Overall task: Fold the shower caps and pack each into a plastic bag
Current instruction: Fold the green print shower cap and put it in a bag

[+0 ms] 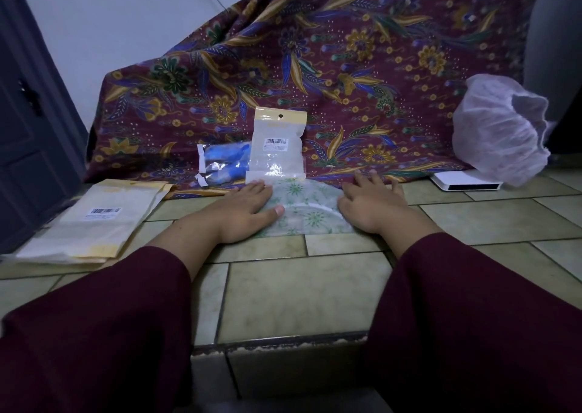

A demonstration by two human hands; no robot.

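1. Dark red sleeves (94, 327) cover both my forearms, the nearest things to me, stretched out over the tiled floor (302, 290).
2. My left hand (248, 208) lies flat with its fingers straight and close together, pressing down on the left edge of the green-patterned shower cap (307, 211).
3. My right hand (371, 201) lies flat too, fingers slightly spread, pressing on the right edge of that cap.
4. That cap is flattened on the tiles between my hands, in a half-round shape with its curved side away from me.
5. Just behind the cap, a clear plastic bag (278, 143) with a yellow top and a barcode label leans upright against the flowered cloth (346, 66).
6. Left of that bag, beside it, lies a packed bag (220, 160) holding something blue.
7. Well left of the cap, a pile of flat bags (100, 220) rests on the tiles.
8. Far right of the cap, a puffed white shower cap (500, 129) sits over a white box (463, 182).
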